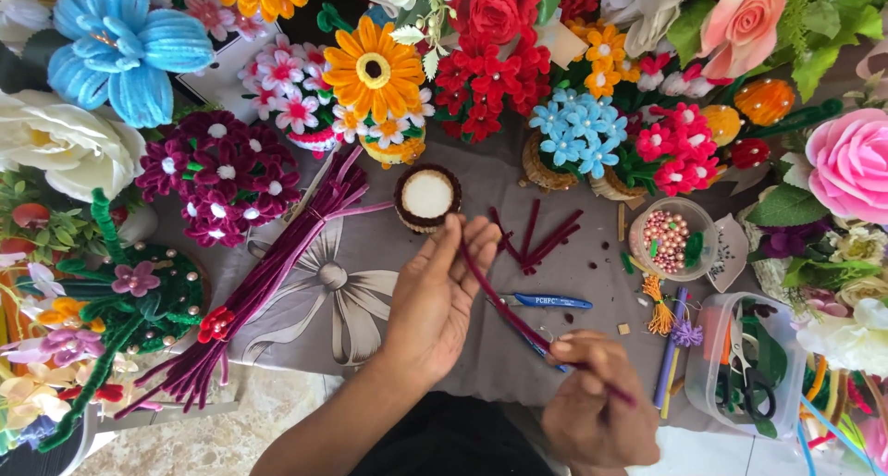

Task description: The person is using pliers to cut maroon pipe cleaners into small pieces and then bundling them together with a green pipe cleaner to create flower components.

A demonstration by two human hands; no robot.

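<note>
You have one view only, worn on your head, looking steeply down and close onto the surface (518, 185), forearms entering from six o'clock.

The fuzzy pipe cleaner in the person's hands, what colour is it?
Dark maroon pipe cleaner, seen clearest in the head view.

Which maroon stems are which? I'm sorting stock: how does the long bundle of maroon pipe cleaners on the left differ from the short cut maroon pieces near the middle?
The long bundle of maroon pipe cleaners is full-length and gathered together; the short cut maroon pieces are far shorter and lie loose, fanned apart. The bundle runs diagonally past the grey printed cloth; the pieces lie wholly on it. Both share the same fuzzy maroon look.
</note>
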